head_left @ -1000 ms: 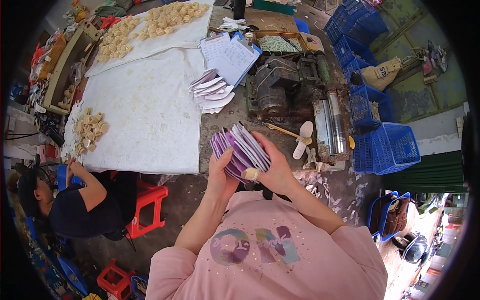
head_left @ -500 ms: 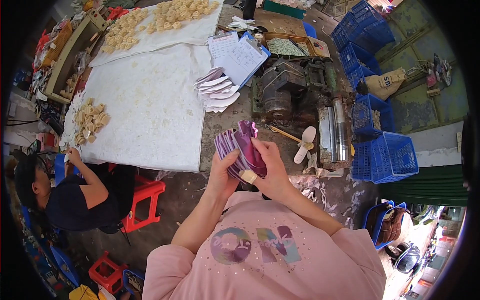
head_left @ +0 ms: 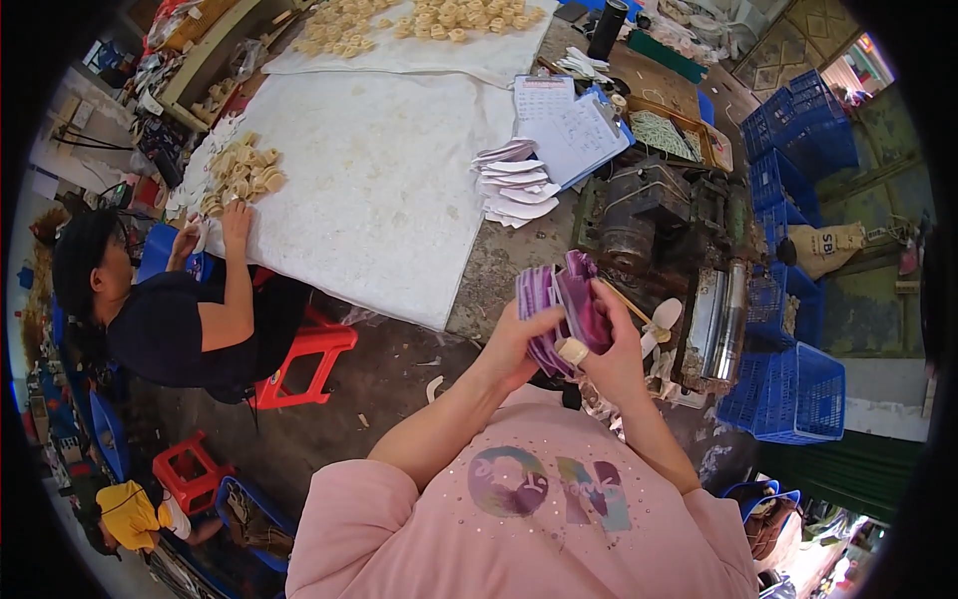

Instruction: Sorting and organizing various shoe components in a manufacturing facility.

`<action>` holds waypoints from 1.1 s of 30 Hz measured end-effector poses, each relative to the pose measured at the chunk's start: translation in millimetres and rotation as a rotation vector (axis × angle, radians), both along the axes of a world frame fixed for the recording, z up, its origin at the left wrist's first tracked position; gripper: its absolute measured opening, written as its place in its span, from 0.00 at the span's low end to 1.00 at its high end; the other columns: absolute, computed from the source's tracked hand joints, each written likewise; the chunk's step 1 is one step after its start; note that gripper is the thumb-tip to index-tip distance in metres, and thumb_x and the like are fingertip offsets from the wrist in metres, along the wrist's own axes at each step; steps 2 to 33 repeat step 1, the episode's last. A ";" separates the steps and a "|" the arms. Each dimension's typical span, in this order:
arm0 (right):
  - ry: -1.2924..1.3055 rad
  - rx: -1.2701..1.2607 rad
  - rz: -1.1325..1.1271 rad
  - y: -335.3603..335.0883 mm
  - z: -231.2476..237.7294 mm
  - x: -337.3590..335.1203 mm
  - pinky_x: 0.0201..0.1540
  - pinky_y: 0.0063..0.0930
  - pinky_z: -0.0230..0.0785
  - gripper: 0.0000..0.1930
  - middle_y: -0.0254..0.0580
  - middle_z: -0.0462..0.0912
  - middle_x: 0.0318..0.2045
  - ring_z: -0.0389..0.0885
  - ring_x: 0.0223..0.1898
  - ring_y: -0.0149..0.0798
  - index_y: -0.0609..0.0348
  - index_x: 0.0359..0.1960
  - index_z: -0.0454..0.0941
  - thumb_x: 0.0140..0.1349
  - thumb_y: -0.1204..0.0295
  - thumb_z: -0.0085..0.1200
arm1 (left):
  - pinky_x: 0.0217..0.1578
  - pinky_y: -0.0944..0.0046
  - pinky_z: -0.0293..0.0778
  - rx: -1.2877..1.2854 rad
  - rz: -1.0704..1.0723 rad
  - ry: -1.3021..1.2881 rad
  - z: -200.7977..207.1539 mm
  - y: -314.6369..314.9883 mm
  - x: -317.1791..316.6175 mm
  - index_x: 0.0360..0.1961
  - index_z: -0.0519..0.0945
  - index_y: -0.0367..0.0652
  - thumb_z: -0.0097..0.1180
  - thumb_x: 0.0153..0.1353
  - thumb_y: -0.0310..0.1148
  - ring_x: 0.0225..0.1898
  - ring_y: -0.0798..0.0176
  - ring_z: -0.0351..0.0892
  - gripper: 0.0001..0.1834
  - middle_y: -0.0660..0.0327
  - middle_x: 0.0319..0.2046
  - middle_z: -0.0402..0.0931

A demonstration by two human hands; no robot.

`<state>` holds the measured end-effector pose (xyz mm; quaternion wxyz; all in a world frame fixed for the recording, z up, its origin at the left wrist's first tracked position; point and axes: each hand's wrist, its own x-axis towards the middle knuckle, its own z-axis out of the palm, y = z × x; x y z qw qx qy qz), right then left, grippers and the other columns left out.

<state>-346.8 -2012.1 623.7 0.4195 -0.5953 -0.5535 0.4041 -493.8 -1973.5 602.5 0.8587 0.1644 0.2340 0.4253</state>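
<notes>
A thick stack of thin purple pieces with pale edges (head_left: 538, 299), perhaps insoles, is held in front of my chest. My left hand (head_left: 511, 344) is closed around its left side, thumb across the layers. On the other side, my right hand (head_left: 619, 349) grips darker purple pieces (head_left: 583, 299) that bend up away from the rest. A beige wrap (head_left: 572, 350) covers my right thumb. Beyond my hands, a fanned pile of white insoles (head_left: 517, 190) lies at the table's edge. A single pale insole (head_left: 663, 319) lies by the machine, right of my hands.
A rusty machine with shiny rollers (head_left: 717, 324) stands at right, with blue crates (head_left: 793, 394) beyond it. Clipboards (head_left: 574, 130) lie behind the white insoles. At left a co-worker (head_left: 190, 319) handles beige rings (head_left: 244, 172) on a white cloth (head_left: 369, 190). Red stools (head_left: 309, 364) stand below.
My view has swung left, so the scene sits farther right. My hands keep hold of the purple stack. The co-worker's two hands now both show at the beige pile.
</notes>
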 end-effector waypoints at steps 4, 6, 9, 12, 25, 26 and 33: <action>0.166 -0.076 0.010 2.0 -5.0 5.4 0.54 0.33 0.64 0.40 0.48 0.69 0.54 0.71 0.52 0.44 0.62 0.60 0.59 0.47 0.60 0.64 | 0.48 0.60 0.72 -0.063 -0.004 -0.089 -0.3 0.4 0.7 0.52 0.67 0.38 0.59 0.53 0.36 0.45 0.61 0.75 0.26 0.56 0.46 0.72; 0.166 -0.076 0.010 2.0 -5.0 5.4 0.54 0.33 0.64 0.40 0.48 0.69 0.54 0.71 0.52 0.44 0.62 0.60 0.59 0.47 0.60 0.64 | 0.48 0.60 0.72 -0.063 -0.004 -0.089 -0.3 0.4 0.7 0.52 0.67 0.38 0.59 0.53 0.36 0.45 0.61 0.75 0.26 0.56 0.46 0.72; 0.166 -0.076 0.010 2.0 -5.0 5.4 0.54 0.33 0.64 0.40 0.48 0.69 0.54 0.71 0.52 0.44 0.62 0.60 0.59 0.47 0.60 0.64 | 0.48 0.60 0.72 -0.063 -0.004 -0.089 -0.3 0.4 0.7 0.52 0.67 0.38 0.59 0.53 0.36 0.45 0.61 0.75 0.26 0.56 0.46 0.72; 0.166 -0.076 0.010 2.0 -5.0 5.4 0.54 0.33 0.64 0.40 0.48 0.69 0.54 0.71 0.52 0.44 0.62 0.60 0.59 0.47 0.60 0.64 | 0.48 0.60 0.72 -0.063 -0.004 -0.089 -0.3 0.4 0.7 0.52 0.67 0.38 0.59 0.53 0.36 0.45 0.61 0.75 0.26 0.56 0.46 0.72; 0.166 -0.076 0.010 2.0 -5.0 5.4 0.54 0.33 0.64 0.40 0.48 0.69 0.54 0.71 0.52 0.44 0.62 0.60 0.59 0.47 0.60 0.64 | 0.48 0.60 0.72 -0.063 -0.004 -0.089 -0.3 0.4 0.7 0.52 0.67 0.38 0.59 0.53 0.36 0.45 0.61 0.75 0.26 0.56 0.46 0.72; 0.166 -0.076 0.010 2.0 -5.0 5.4 0.54 0.33 0.64 0.40 0.48 0.69 0.54 0.71 0.52 0.44 0.62 0.60 0.59 0.47 0.60 0.64 | 0.48 0.60 0.72 -0.063 -0.004 -0.089 -0.3 0.4 0.7 0.52 0.67 0.38 0.59 0.53 0.36 0.45 0.61 0.75 0.26 0.56 0.46 0.72; 0.166 -0.076 0.010 2.0 -5.0 5.4 0.54 0.33 0.64 0.40 0.48 0.69 0.54 0.71 0.52 0.44 0.62 0.60 0.59 0.47 0.60 0.64 | 0.48 0.60 0.72 -0.063 -0.004 -0.089 -0.3 0.4 0.7 0.52 0.67 0.38 0.59 0.53 0.36 0.45 0.61 0.75 0.26 0.56 0.46 0.72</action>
